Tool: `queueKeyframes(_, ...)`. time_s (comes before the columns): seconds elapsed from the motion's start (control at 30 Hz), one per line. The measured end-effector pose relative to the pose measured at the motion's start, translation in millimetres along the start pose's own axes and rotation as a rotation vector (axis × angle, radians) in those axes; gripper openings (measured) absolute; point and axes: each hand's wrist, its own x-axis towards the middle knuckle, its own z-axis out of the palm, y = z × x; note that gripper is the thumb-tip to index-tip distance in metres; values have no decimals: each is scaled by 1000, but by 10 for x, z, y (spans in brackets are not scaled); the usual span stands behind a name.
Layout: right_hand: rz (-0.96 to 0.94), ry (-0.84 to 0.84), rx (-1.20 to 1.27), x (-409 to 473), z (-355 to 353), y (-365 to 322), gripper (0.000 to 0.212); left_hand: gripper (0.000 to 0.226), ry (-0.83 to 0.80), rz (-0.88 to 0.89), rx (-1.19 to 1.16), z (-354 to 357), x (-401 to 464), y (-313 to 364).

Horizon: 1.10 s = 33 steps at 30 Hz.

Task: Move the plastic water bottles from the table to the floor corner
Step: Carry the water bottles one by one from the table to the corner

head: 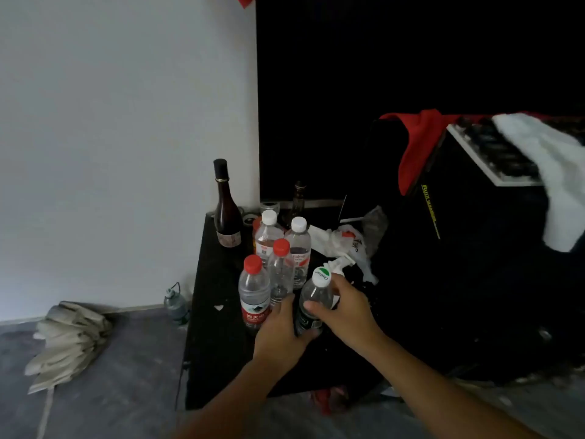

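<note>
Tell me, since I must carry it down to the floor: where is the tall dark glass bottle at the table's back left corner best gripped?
Grip the dark glass bottle round its narrow neck, coming from above or the open left side. It stands upright, and plastic bottles crowd its right.

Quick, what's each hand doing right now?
Left hand: grips the base of the green-and-white-capped bottle.
Right hand: curled round the same bottle's upper body.

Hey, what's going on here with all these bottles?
A person is gathering plastic water bottles off a black table. The right hand grips the green-capped bottle, and the left hand reaches in at its base, beside a red-capped bottle. Three more plastic bottles stand behind them, with a dark glass bottle at the back. Nothing has left the table yet.
</note>
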Motion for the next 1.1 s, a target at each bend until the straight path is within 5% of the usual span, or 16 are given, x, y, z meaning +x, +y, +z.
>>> queueKeyframes(0.5, -45, 95, -33, 52, 63, 27, 32, 47, -56, -199, -354, 65, 74, 67)
queueKeyframes(0.67, -65, 127, -59, 37, 22, -41, 33, 48, -46, -353, -654, 42, 64, 120)
queueKeyframes(0.8, -80, 116, -56, -5, -115, -272, 31, 25, -13, -554, -940, -129, -7, 391)
queueKeyframes(1.1, -161, 66, -51, -197, -594, -1207, 25, 50, -70, -847, -1361, -637, -164, 951)
